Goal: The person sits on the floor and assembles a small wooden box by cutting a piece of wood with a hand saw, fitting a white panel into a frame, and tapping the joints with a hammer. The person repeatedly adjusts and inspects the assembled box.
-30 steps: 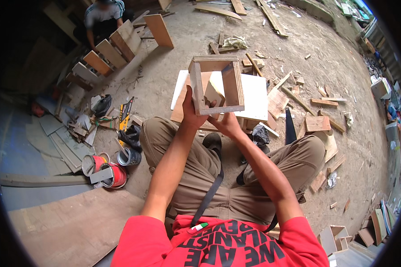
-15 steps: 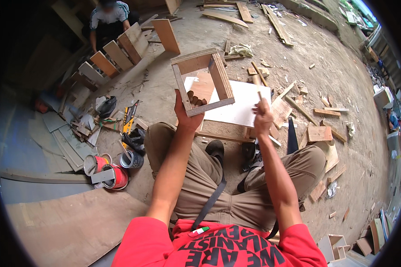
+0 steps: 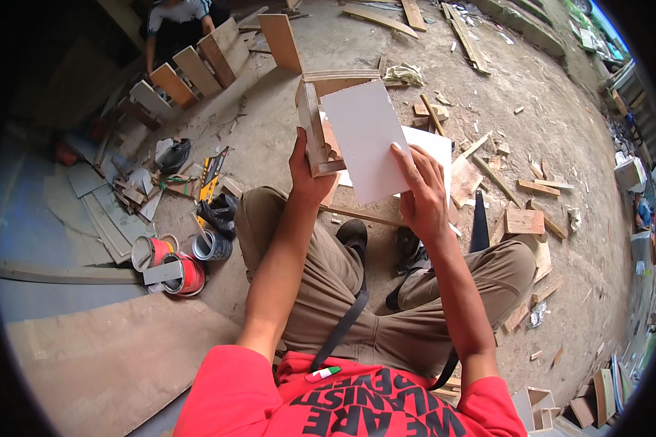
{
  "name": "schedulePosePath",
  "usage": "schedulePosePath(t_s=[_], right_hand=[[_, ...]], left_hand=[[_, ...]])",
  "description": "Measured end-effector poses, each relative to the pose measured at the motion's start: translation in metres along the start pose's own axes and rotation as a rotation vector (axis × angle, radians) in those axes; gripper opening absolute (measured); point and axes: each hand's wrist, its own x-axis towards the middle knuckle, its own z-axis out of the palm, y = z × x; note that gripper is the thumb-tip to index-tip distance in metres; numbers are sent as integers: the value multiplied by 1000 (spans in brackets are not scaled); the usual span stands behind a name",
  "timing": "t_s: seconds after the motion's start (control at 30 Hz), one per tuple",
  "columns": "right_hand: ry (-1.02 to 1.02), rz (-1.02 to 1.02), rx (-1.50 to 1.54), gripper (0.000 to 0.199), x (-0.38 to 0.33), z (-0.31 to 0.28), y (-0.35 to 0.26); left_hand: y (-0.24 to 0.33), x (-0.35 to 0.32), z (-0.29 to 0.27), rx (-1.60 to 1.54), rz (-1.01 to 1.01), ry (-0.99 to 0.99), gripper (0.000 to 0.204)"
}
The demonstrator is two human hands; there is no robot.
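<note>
Wood scraps (image 3: pixel 538 187) littered the ground (image 3: pixel 590 277). Left hand (image 3: pixel 310 175) gripped a frame (image 3: pixel 311 127); right hand (image 3: pixel 424 193), a white panel (image 3: pixel 364 146) slanting across it.

panel (image 3: pixel 364 146) ovrlaps frame (image 3: pixel 311 135) | tins (image 3: pixel 192 274) L of legs (image 3: pixel 310 240) | blk (image 3: pixel 524 221) past R knee (image 3: pixel 516 256)

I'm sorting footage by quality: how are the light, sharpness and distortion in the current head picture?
Head view: deep shadow fills the upper left, while the white board looks almost washed out; head view: the white panel and right hand look fairly sharp; head view: a black fisheye rim rounds the frame, with bluish haze at left.
</note>
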Motion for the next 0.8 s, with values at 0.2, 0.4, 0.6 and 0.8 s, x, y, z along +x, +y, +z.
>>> schedulePosePath(t_s=[0.2,0.4,0.6,0.8], right_hand=[[-91,30,-17,71,5,3,-8],[-231,86,11,93,0,9,-18],[-117,131,31,111,-5,22,-27],[-5,113,35,111,-2,24,-43]], left_hand=[[8,2,-9,-77,-27,-290,53],[8,-3,-10,39,-21,-140,61],[-11,-8,20,87,4,-51,61],[-14,-11,8,36,-52,-104,65]])
